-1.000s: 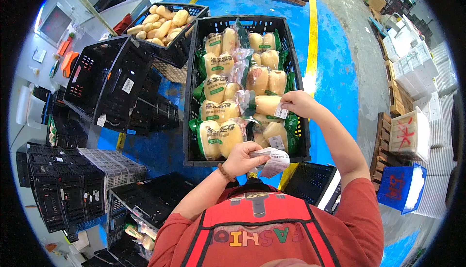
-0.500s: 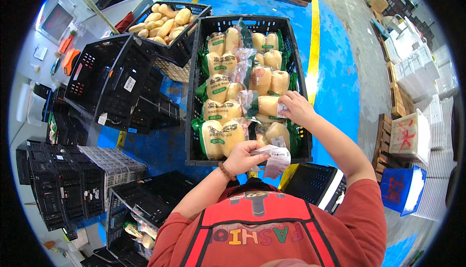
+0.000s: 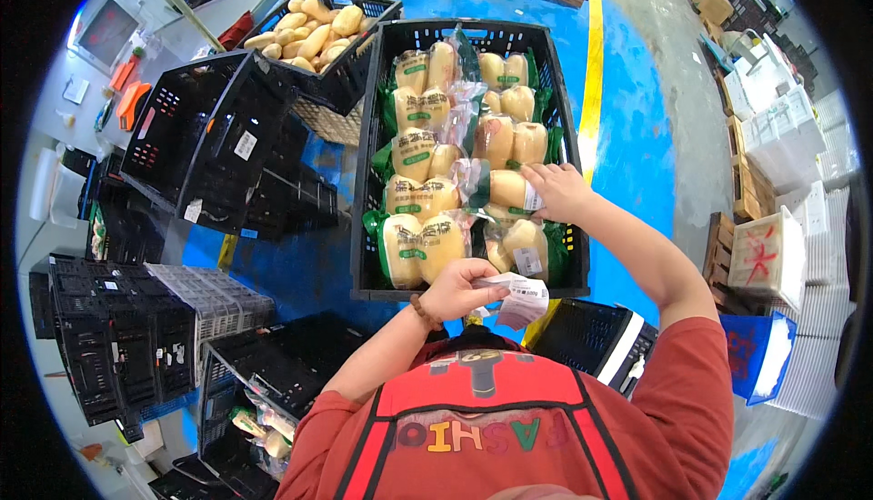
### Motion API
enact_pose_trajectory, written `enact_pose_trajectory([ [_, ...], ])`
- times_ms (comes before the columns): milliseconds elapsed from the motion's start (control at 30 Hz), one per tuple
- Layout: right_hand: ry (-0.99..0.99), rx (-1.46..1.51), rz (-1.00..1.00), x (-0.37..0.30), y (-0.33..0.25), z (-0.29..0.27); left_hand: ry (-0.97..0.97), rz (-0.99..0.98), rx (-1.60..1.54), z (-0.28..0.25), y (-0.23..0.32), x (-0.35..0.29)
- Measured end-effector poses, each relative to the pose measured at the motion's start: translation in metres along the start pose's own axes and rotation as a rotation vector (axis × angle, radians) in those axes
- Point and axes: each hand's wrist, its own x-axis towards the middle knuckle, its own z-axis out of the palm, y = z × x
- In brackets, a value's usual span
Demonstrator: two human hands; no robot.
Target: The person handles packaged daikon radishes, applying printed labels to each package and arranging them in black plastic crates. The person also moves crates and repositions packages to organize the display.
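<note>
A black plastic crate (image 3: pixel 393 295) in front of me holds two columns of clear, green-edged bags of pale lotus root (image 3: pixel 423 250). Over its near edge, my left hand (image 3: pixel 459 289) pinches a strip of white printed labels (image 3: pixel 524 305) between thumb and fingers. My right hand (image 3: pixel 556 193) lies with fingers stretched over a bag of lotus root (image 3: pixel 506 189) in the right column. Beside its fingertips a white label (image 3: pixel 531 197) rests on that bag. The nearest right-hand bag bears another white label (image 3: pixel 527 262).
A second black crate (image 3: pixel 355 71) of loose lotus roots (image 3: pixel 314 38) stands at the far left. Black crates (image 3: pixel 205 150) are stacked on the left. White foam boxes (image 3: pixel 777 132) and a blue bin (image 3: pixel 759 355) line the right side. A yellow line (image 3: pixel 593 91) crosses the blue floor.
My right hand has gone from pinching the label at the bag to lying flatter over it, fingers spread. The crate sits slightly higher in view. My left hand still holds the label strip.
</note>
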Motion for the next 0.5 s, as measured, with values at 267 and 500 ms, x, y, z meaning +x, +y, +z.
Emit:
enact_pose_trajectory([
  [267,0.316,0.495,0.091,-0.020,-0.005,-0.029,-0.084,0.024,-0.010,-0.012,0.005,-0.008],
  [500,-0.246,0.939,0.015,-0.081,-0.077,0.003,-0.278,-0.053,0.070,-0.012,0.005,0.001],
])
